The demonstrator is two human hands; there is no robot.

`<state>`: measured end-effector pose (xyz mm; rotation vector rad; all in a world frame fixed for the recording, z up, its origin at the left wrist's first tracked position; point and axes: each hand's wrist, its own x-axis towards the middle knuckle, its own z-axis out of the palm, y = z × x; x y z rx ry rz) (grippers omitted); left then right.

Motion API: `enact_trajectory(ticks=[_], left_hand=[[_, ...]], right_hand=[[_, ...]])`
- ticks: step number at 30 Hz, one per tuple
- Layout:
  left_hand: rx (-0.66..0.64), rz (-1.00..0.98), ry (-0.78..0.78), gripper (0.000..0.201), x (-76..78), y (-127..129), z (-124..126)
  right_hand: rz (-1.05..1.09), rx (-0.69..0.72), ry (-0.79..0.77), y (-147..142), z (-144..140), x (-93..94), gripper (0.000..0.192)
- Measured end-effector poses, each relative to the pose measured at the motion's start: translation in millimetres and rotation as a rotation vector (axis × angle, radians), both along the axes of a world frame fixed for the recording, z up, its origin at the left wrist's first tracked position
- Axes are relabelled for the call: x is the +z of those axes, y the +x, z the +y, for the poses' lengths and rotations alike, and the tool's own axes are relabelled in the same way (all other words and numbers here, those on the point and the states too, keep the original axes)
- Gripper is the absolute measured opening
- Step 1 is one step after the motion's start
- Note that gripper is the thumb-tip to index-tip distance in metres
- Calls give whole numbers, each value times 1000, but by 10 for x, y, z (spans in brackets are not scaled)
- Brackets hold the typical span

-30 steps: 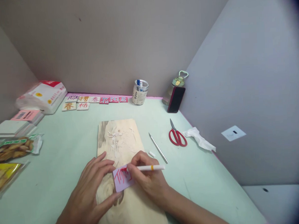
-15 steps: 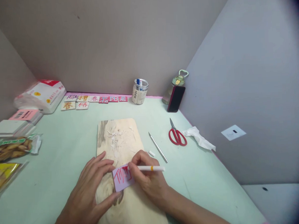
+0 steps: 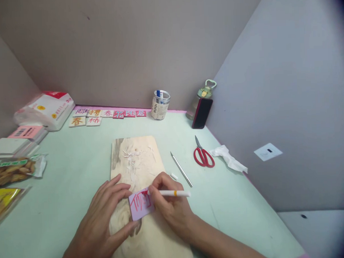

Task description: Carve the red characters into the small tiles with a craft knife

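Note:
A light purple square tile (image 3: 139, 213) with red strokes of a character lies on the wooden board (image 3: 147, 165). Thumb and fingers of my left hand (image 3: 100, 216) brace its left and lower edges, steadying it against the board. Pinched in my right hand (image 3: 175, 209) is a white marker (image 3: 177, 193) with an orange band, its tip hidden near the tile's upper right, where red ink shows. The small white marker cap (image 3: 174, 176) rests beside the board. Pale shavings (image 3: 130, 155) are scattered on the board's upper part.
Right of the board lie a craft knife (image 3: 181, 169), red-handled scissors (image 3: 203, 156) and a crumpled tissue (image 3: 228, 159). Behind stand a can (image 3: 159, 108), a bottle (image 3: 191, 109) and a phone (image 3: 202, 113). Lettered tiles (image 3: 93, 121), a tissue pack (image 3: 54, 106) and snack bags (image 3: 14, 172) are left.
More red ink fills the top stroke at the tile's upper right. The marker has shifted very slightly; my left hand keeps its place on the tile.

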<state>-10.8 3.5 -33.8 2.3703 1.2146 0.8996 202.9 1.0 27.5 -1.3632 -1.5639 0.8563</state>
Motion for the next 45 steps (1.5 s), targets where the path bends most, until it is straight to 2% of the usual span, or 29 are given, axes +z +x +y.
enact_trajectory(ticks=[9,20,28,35,45], left_hand=[[-5,15,-28,47,9,5,-16],[-6,14,-22,48,-14,2,-13],[-6,7,-7,47,-7,18,1],[1,-5,-10,47,-25,10,-8],[0,0,2,47,-21,14,-8]], right_hand=[[-12,62,-37,40,-41,76,23],[10,20,-16,19,-15,-3,21],[12,72,-28,42,-36,57,23],[126,-30,-21,41,-42,4,22],[116,-66,-60,35,-37,22,25]])
